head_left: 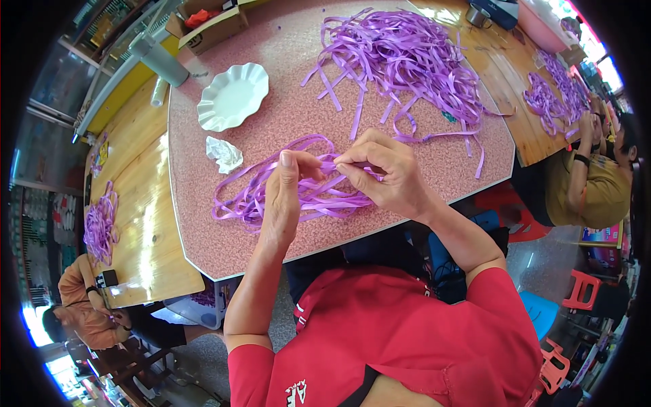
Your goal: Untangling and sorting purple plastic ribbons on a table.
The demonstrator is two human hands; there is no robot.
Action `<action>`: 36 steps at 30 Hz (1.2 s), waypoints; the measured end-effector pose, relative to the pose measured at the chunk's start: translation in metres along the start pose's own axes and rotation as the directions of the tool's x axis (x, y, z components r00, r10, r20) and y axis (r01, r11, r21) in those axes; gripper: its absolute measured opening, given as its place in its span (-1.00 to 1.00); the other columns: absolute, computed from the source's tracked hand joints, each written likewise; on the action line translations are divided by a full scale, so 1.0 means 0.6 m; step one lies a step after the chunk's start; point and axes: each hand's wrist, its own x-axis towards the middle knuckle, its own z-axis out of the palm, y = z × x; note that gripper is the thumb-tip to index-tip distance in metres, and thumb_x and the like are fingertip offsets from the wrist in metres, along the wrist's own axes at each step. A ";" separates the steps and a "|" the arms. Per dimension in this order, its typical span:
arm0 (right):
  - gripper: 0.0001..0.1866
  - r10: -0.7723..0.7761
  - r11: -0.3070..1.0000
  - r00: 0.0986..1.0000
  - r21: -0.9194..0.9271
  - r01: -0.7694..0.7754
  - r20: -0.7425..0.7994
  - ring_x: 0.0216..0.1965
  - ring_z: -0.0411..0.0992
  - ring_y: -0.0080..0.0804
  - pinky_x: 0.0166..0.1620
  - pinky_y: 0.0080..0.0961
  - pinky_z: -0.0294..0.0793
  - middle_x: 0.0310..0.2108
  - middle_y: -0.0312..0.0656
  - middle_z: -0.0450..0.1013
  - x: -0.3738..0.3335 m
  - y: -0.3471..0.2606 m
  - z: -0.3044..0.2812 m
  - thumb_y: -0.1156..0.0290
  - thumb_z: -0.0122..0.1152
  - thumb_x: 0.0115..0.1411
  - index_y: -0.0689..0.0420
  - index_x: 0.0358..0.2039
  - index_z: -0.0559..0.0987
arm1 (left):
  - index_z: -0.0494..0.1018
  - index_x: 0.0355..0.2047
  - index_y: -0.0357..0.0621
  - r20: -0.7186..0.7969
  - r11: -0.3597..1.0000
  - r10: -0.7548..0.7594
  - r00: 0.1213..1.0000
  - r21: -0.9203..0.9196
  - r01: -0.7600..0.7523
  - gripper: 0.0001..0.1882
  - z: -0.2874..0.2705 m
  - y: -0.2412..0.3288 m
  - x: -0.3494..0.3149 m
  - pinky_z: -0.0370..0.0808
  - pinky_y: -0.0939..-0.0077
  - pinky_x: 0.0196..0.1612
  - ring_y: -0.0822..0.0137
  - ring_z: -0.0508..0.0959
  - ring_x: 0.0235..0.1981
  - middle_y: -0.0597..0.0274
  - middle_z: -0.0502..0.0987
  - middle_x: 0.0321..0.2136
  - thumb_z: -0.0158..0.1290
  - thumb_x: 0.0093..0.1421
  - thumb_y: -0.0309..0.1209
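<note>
Above the near part of the pink speckled table (203, 234), both my hands are at a loose bundle of purple ribbons (254, 197). My right hand (390, 173) pinches a thin purple ribbon between thumb and forefinger. Close beside it, my left hand (288, 186) has its thumb upright and its fingers bent toward the right hand, with ribbon at the fingertips; the palm side is partly hidden. Loops of the bundle lie under and between both hands. A larger heap of purple ribbons (407, 61) spreads over the far right of the table.
Left of centre stand a white scalloped plate (234, 98) and a crumpled white tissue (224, 154). A grey-green bottle (159, 60) and a cardboard box (213, 30) are at the far left. Co-workers (593, 180) sit at wooden tables on both sides, near more purple ribbons (102, 220).
</note>
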 end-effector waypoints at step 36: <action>-0.88 0.129 0.992 0.990 -0.007 -0.129 0.056 -0.46 0.40 -0.53 -0.41 -0.60 0.36 -0.49 -0.29 0.44 -0.002 0.000 -0.005 0.61 0.36 0.08 0.21 -0.33 0.68 | 0.49 -0.29 -0.21 0.147 0.982 -0.118 0.982 -0.127 0.137 -0.88 0.002 0.019 -0.016 0.37 0.66 -0.14 0.54 0.46 -0.25 0.36 0.51 -0.32 0.08 0.33 -0.40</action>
